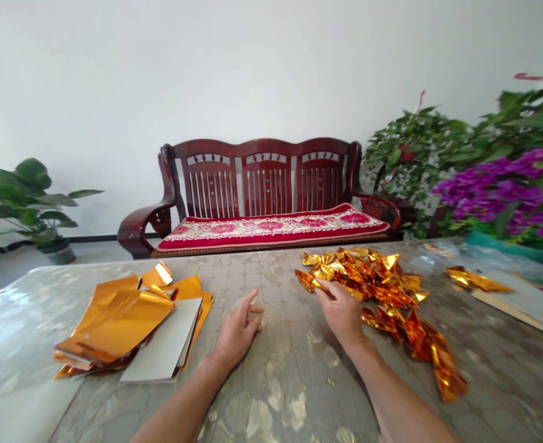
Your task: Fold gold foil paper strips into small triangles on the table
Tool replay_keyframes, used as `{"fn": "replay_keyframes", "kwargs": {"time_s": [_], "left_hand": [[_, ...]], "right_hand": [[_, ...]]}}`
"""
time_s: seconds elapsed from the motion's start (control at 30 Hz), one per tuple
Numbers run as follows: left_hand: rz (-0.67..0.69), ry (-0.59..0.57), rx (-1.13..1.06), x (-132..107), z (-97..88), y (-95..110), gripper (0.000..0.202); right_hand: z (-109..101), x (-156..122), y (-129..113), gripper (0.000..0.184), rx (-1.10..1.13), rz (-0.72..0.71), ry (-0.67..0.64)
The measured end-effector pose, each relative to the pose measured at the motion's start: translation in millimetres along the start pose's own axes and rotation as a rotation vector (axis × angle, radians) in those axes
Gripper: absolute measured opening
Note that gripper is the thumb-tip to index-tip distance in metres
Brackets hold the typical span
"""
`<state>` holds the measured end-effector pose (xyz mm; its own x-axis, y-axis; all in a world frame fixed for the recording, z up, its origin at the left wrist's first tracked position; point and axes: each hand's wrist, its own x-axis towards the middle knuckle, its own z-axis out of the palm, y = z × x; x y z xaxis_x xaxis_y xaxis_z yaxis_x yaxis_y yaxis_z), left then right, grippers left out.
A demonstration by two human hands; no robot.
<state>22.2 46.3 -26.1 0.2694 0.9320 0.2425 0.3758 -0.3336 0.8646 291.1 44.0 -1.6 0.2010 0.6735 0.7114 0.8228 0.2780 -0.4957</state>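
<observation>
A: Right hand point(343, 311), quick.
B: At the left edge of the folded foil pieces point(373, 283), the gold heap right of centre on the table point(276, 354). Fingertips are at the leftmost piece point(305, 280).
A: Pinching it?
B: Can't tell. Fingers curl in, but the hand covers the contact; maybe a light grip, maybe just a touch.
A: How does the heap run?
B: From the fingertips off to the right, with a tail bending nearer, right of the forearm.
A: Left hand point(239, 326)?
B: Fingers loosely parted, one stretched toward the far side. Nothing seen in it.
A: Closest thing?
B: Gold sheets point(124, 317), a messy stack to its left, apart from the hand. A pale sheet point(165, 347) sticks out on the stack's right side.
A: Rest, fast.
B: Wooden bench point(266, 166) with a red cover point(276, 229) beyond the far edge. Far right: a separate foil piece point(479, 281) by a grey board point(530, 301), purple flowers point(506, 191) behind.
</observation>
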Motion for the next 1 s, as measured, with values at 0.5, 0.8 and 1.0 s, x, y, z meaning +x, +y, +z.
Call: {"fn": "replay_keyframes", "kwargs": {"time_s": [0.5, 0.8, 1.0], "left_hand": [[0.035, -0.016, 0.062, -0.4, 2.6, -5.6, 0.040], [0.189, 0.196, 0.172, -6.0, -0.4, 5.6, 0.032], [0.248, 0.254, 0.314, -5.5, -1.6, 16.7, 0.030]], "right_hand": [[-28.1, 16.5, 37.3, 0.036, -0.298, 0.333, 0.075], [10.0, -20.2, -14.9, 0.036, -0.059, -0.189, -0.272], [19.1, -26.8, -23.4, 0.031, -0.026, -0.308, -0.542]]}}
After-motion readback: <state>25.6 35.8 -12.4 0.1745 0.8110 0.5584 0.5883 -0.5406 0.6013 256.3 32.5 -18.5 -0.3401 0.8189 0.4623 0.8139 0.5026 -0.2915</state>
